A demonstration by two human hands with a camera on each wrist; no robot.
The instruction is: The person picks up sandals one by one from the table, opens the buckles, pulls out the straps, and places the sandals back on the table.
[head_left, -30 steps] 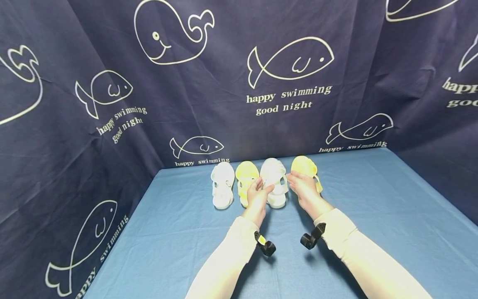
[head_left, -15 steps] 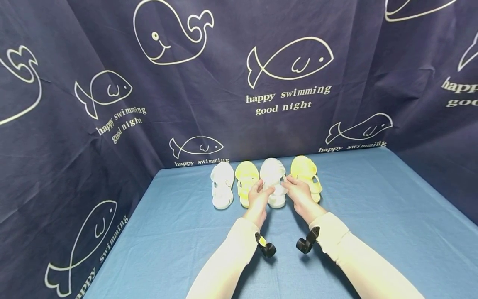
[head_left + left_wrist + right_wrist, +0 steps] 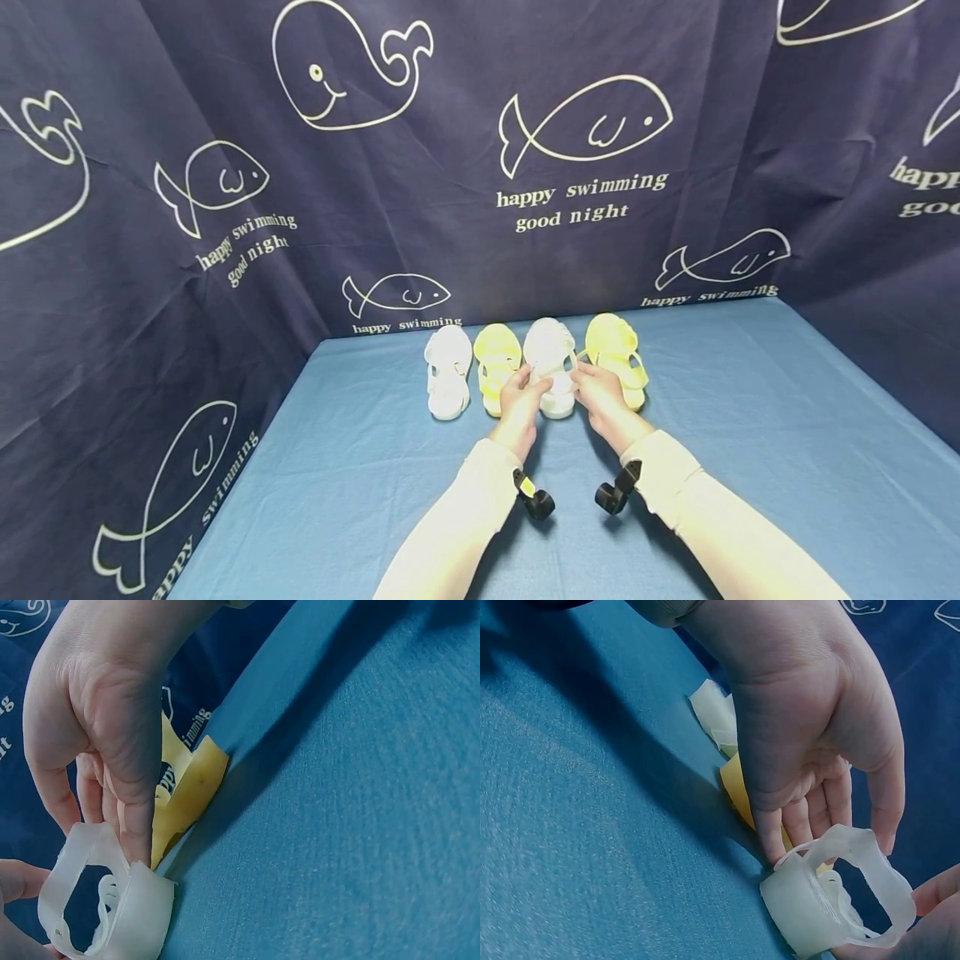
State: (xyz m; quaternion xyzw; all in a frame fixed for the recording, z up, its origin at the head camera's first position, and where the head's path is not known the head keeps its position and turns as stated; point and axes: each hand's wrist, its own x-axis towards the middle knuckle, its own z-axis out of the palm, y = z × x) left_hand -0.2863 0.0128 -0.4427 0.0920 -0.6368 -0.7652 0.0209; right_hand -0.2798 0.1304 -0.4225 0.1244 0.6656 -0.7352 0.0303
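Head view: both hands meet on the second white sandal [image 3: 550, 367], third in a row of four small sandals at the far edge of the blue table [image 3: 750, 433]. The left hand [image 3: 519, 393] pinches its heel strap from the left with thumb and curled fingers; the right hand [image 3: 597, 388] grips the same strap from the right, fingers curled down over it. Left wrist view shows the translucent strap [image 3: 97, 900] bowed into a loop under the fingertips [image 3: 136, 844]; right wrist view shows that loop [image 3: 840, 892] beneath the right fingers [image 3: 802, 825]. The step in hand appears to be working the heel strap, probably to fasten or straighten it; the next move likely calls for steady opposed tension. Both forearms reach forward, wrists low, palms turned inward. Flanking it stand two yellow sandals [image 3: 497, 363] [image 3: 617, 348], with another white sandal [image 3: 447, 371] leftmost.
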